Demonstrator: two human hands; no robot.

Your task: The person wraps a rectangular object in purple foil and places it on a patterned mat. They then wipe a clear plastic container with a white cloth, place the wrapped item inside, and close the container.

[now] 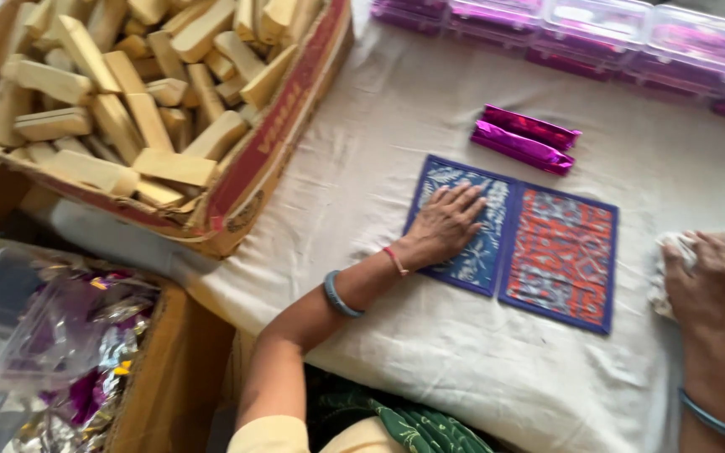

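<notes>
While wrapped bars (526, 138) lie near, left hand (446, 222) presses mat (560, 252).

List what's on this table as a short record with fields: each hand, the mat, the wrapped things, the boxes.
left hand: flat on the blue half of the patterned mat
right hand: closed on a white cloth
purple foil sticks: two, lying beyond the mat
cardboard box: full of tan wooden blocks
clear lidded boxes: along the far edge, purple contents
</notes>
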